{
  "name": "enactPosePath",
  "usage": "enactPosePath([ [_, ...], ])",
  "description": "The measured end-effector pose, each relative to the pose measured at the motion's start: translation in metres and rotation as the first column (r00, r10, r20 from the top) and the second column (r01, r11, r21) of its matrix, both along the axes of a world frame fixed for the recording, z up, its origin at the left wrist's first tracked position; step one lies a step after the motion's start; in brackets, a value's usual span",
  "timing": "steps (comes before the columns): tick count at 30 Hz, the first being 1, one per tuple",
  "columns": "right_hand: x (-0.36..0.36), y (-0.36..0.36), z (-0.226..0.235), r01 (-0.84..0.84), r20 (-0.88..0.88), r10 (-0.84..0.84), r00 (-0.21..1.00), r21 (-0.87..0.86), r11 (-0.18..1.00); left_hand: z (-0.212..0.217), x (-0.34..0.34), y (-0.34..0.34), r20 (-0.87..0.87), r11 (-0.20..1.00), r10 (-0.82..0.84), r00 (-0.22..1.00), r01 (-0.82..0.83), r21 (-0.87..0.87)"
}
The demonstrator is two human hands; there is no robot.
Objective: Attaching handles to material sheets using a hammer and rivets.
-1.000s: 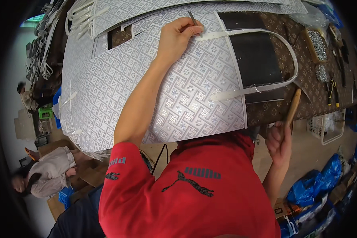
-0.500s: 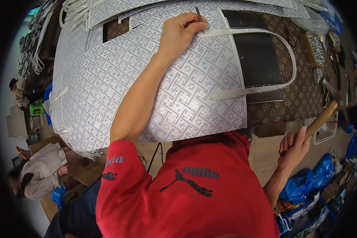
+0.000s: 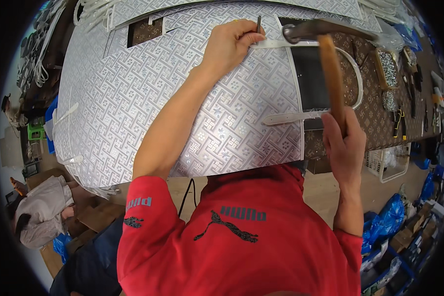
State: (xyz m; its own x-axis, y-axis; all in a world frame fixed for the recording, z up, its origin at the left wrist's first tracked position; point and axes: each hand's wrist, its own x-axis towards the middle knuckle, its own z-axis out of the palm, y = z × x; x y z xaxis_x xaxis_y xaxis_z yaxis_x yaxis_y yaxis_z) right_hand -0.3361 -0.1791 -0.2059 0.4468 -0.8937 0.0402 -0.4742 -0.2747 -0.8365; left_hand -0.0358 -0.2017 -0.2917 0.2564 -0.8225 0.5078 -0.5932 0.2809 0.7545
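Note:
Pinched in my left hand (image 3: 231, 44) is a thin dark metal punch (image 3: 259, 24), held upright over the end of a white strap handle (image 3: 281, 117). The strap loops to the right, and both its ends lie on a silvery patterned sheet (image 3: 222, 113). My right hand (image 3: 344, 148) grips the wooden shaft of a hammer (image 3: 334, 74). Its dark metal head hangs above the table, a little right of the punch and apart from it. What the punch tip touches is hidden behind my left fingers.
More patterned sheets (image 3: 241, 6) lie stacked at the far edge. On the right, a box of small metal fasteners (image 3: 387, 69) sits on the brown table cover (image 3: 370, 126), near scattered tools. A white basket (image 3: 387, 163) stands below. A person (image 3: 42, 209) bends at the lower left.
My right hand has raised the hammer from the lower right and brought it leftward over the strap, near the punch. The punch is now more upright; my left hand has shifted slightly right.

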Motion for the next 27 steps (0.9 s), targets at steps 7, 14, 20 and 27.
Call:
enactPosePath([
  [7,0.023,-0.014,0.069,0.014,0.255,0.028,0.967,-0.160,0.987,0.006,0.000,0.001,0.087,0.999,0.007,0.996,-0.012,0.051],
  [14,0.030,-0.045,0.041,-0.161,-0.253,0.156,0.955,0.000,0.987,-0.035,-0.002,-0.026,0.184,0.993,-0.050,0.982,0.069,-0.095],
  [20,-0.010,-0.101,-0.057,-0.244,0.011,0.247,0.969,-0.119,0.963,-0.013,0.010,-0.016,0.335,0.928,0.364,0.869,-0.309,-0.207],
  [27,-0.023,-0.053,-0.016,-0.017,0.010,0.014,1.000,0.465,0.885,0.008,-0.022,-0.012,-0.584,0.995,0.059,0.810,-0.092,-0.026],
])
